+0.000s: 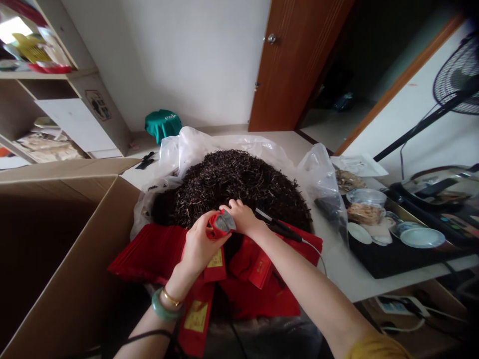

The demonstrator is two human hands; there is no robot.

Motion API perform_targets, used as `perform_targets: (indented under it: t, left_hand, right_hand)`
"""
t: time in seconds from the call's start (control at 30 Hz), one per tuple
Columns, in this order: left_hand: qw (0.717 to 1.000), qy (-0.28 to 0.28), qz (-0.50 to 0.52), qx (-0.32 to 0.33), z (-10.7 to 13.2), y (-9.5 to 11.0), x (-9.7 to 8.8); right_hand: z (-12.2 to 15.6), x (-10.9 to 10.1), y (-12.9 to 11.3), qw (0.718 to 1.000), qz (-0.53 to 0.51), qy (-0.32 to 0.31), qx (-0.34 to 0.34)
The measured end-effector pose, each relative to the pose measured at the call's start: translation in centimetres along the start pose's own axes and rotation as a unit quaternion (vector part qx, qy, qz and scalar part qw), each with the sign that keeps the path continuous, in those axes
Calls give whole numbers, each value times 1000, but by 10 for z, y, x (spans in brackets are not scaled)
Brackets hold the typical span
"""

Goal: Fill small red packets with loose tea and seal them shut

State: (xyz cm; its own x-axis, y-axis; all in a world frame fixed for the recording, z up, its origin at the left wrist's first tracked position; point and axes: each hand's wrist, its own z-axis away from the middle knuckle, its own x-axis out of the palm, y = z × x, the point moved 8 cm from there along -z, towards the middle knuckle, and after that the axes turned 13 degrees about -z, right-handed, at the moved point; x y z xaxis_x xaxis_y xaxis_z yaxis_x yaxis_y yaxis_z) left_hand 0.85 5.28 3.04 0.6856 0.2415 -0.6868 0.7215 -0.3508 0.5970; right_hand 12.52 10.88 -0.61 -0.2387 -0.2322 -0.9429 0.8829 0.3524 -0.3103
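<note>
My left hand (200, 242) is wrapped round a small red pouch (213, 230), whose silvery lining (224, 222) shows at its opened mouth. Right beside that mouth, my right hand (241, 215) has its fingers curled over the near edge of a heap of dark dried tea leaves (243, 174). Whatever those fingers hold, if anything, is hidden. The heap lies in a large clear plastic bag (198, 142). Flat red pouches (149, 249) are stacked at its front left, and more red pouches (258, 269) with gold print lie below my hands.
An open cardboard box (75, 279) stands at the left. A dark tool with a metal tip and cord (280, 228) rests on the red pouches at right. Lidded containers (364, 204) sit on a black mat (385, 264) farther right, near a fan (458, 75).
</note>
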Motion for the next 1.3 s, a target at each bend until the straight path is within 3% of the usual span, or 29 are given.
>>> perform_targets:
  t: [0.27,0.5,0.6,0.73,0.93,1.07,1.1,1.3]
  left_hand:
    - [997,28,-60,29,-5,-5,-4]
    - [996,18,-85,29,-6,-5,-1]
    - [996,19,-88,20,-6,-7,-1]
    - [996,23,-91,7,-7,-11,-2]
    - [994,21,-107,-8,-8,-13,0]
    - [995,13,-99,-23,-7,-14,4]
    - [995,8,-97,-31,-7,-14,5]
    - [994,0,-87,-62,-6,-19,6]
  right_hand:
    - [-7,2,2,1000,15,-22,0]
    - [-9,5,4,1000,-23,0,0]
    - [-14,-3,7,998,-64,20,-14]
    - [-18,-31,15,987,-146,60,-24]
    - [-9,-80,22,952,-287,104,-21]
    - [6,-101,6,867,-484,112,-46]
    - [10,-104,0,858,-498,116,-51]
    - [27,-113,-36,914,-364,158,-85]
